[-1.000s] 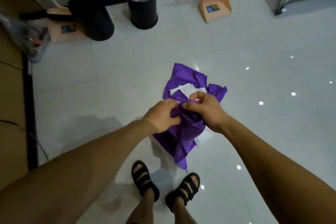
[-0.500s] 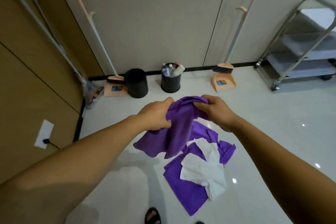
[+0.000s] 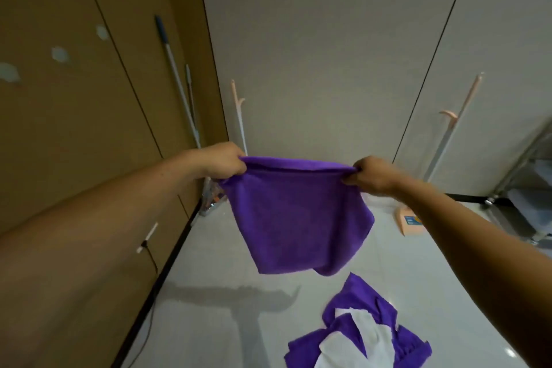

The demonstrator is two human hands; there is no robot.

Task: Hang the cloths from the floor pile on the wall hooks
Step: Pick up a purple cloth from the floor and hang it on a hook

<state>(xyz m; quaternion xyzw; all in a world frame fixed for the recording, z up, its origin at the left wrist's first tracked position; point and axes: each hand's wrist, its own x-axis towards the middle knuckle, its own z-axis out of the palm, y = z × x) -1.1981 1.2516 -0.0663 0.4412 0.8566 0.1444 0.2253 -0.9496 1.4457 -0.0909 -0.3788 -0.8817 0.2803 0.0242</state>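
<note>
Room: pale glossy tiled floor (image 3: 227,263), a brown panelled wall (image 3: 74,134) on the left and a grey wall (image 3: 328,54) straight ahead.

Fixtures on the brown wall: three pale fittings (image 3: 59,54) set high up, probably the hooks, though too blurred to be sure.

Against the walls: mop poles (image 3: 174,75) leaning in the corner, a pink broom handle (image 3: 239,110) behind the cloth, a peach dustpan (image 3: 410,222) and a metal trolley (image 3: 525,176) at the right edge.

Item in hand: one purple cloth (image 3: 298,212), held in the air in front of the grey wall and clear of the floor. Its top edge ran level from hand to hand and the rest hung slack below.

Left hand (image 3: 224,163): fingers curled, pinching the cloth's upper left corner.

Right hand (image 3: 372,176): fingers curled, thumb and fingertips pinching the upper right corner.

Floor pile (image 3: 358,337): more purple cloths with white ones on top, lying below and to the right of the held cloth, not touching it.

Relation for the next move: the likely hooks lay above and well to the left of both hands, nearer the left. The cloth's long edge faced the grey wall, so it would probably have to swing left and rise, left corner leading.

Stage, as a judgement: first cloth lifted and spread, none seen hung.
</note>
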